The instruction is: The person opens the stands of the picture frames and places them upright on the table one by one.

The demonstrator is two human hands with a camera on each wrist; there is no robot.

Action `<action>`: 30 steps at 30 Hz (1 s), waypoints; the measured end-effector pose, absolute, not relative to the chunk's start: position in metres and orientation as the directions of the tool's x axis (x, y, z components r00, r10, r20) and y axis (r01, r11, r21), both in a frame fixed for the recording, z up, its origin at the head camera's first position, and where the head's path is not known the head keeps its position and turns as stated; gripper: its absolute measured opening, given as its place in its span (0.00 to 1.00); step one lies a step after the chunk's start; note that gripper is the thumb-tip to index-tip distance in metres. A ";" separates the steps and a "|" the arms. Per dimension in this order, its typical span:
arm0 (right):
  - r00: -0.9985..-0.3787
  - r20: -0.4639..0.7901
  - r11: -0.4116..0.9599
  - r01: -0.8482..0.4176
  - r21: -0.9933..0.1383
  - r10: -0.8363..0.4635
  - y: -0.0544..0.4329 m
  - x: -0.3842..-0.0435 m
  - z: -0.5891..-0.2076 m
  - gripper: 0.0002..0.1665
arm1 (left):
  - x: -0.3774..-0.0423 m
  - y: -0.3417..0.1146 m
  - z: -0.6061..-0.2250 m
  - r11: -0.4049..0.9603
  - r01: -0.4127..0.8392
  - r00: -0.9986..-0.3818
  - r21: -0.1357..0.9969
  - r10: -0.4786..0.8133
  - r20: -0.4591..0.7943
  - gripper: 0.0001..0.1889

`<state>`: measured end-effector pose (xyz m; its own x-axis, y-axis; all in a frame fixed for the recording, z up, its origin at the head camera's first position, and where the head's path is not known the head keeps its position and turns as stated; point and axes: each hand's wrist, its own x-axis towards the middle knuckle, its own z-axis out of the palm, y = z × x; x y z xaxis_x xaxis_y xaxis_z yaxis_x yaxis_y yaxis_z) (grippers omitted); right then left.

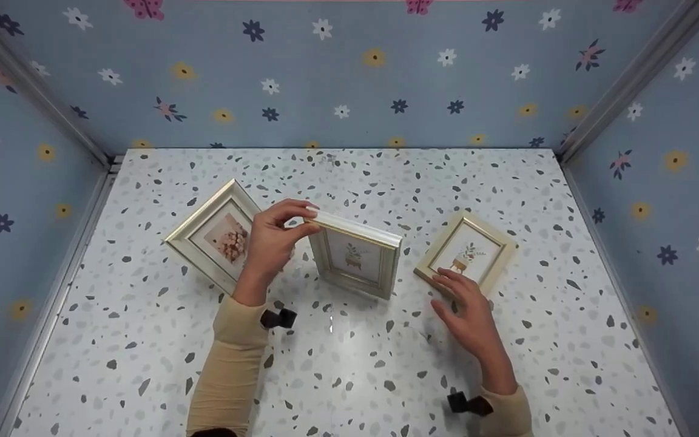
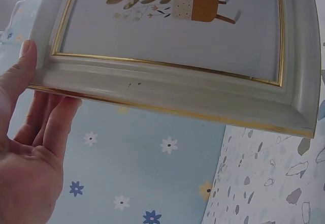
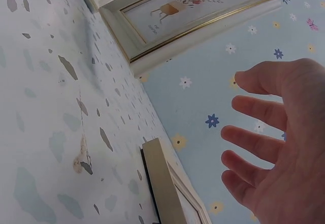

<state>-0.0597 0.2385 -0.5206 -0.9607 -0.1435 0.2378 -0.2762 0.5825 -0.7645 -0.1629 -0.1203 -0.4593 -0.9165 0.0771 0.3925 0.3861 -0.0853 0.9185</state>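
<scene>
In the head view, my left hand (image 1: 273, 240) pinches the top left corner of an upright white photo frame (image 1: 354, 285) with gold trim and a plant picture. The left wrist view shows the thumb on the face of this frame (image 2: 167, 79) and the fingers behind its edge. My right hand (image 1: 468, 312) holds nothing; its fingers are spread and slightly bent above the near edge of a smaller cream photo frame (image 1: 510, 249), which lies flat. Whether they touch it in the head view is hard to tell; the right wrist view shows them apart from that frame (image 3: 165, 183).
A larger silver-white photo frame (image 1: 195, 221) with a flower picture sits at the left, partly behind my left hand and forearm. The speckled tabletop (image 1: 349, 364) is bounded by blue flowered panels (image 1: 349, 73) at the back and both sides.
</scene>
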 end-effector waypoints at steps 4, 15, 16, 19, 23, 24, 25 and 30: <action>-0.957 0.248 0.567 -0.290 -0.771 -0.153 0.238 -0.058 -0.521 0.22 | -0.162 -0.124 -0.457 -0.132 0.385 -0.908 0.914 0.123 0.400 0.08; -0.954 0.246 0.568 -0.300 -0.766 -0.172 0.235 -0.057 -0.521 0.22 | -0.161 -0.128 -0.456 -0.323 0.347 -0.864 0.880 0.256 0.435 0.11; -0.953 0.247 0.566 -0.302 -0.767 -0.173 0.234 -0.057 -0.521 0.22 | -0.161 -0.127 -0.456 -0.340 0.341 -0.860 0.877 0.264 0.437 0.11; -0.949 0.256 0.560 -0.314 -0.767 -0.182 0.232 -0.056 -0.520 0.22 | -0.162 -0.125 -0.457 -0.411 0.318 -0.843 0.855 0.291 0.453 0.09; -0.941 0.274 0.547 -0.340 -0.765 -0.201 0.227 -0.055 -0.520 0.22 | -0.164 -0.121 -0.460 -0.499 0.286 -0.816 0.818 0.320 0.481 0.07; -0.938 0.277 0.547 -0.346 -0.763 -0.207 0.226 -0.054 -0.521 0.22 | -0.165 -0.120 -0.461 -0.519 0.275 -0.809 0.809 0.330 0.486 0.06; -0.936 0.279 0.545 -0.352 -0.761 -0.216 0.224 -0.054 -0.521 0.22 | -0.166 -0.118 -0.462 -0.536 0.265 -0.801 0.802 0.340 0.492 0.06; -0.925 0.275 0.539 -0.377 -0.754 -0.262 0.216 -0.053 -0.522 0.22 | -0.168 -0.112 -0.468 -0.602 0.212 -0.766 0.770 0.388 0.513 0.06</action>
<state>-0.0526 0.2159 -0.5223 -0.9251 -0.2621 0.2749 -0.3765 0.5389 -0.7535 -0.1680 -0.1116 -0.4681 -0.7656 0.3875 0.5134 0.2117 -0.6019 0.7700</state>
